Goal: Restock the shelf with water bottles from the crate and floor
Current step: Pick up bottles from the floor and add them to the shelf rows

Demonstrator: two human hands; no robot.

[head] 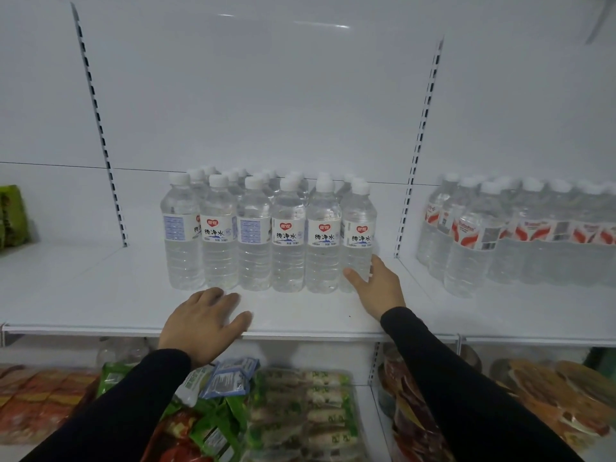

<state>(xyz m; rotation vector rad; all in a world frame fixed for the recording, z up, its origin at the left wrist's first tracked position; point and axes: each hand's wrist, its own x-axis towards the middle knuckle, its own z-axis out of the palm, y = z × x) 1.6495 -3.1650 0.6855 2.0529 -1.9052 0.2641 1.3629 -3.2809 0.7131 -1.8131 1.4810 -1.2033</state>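
Water bottles [266,231] stand upright in tight rows mid-shelf [100,295], apparently for facing; the right hand [378,285], fingers spread, rests against the rightmost front bottle [358,235], likely squaring it, while the left hand [203,323] lies flat, empty, near the front edge.

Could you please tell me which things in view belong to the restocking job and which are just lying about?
Job:
water bottles
shelf
left hand
right hand

Lying about:
red-labelled bottles
snack packets
green packet
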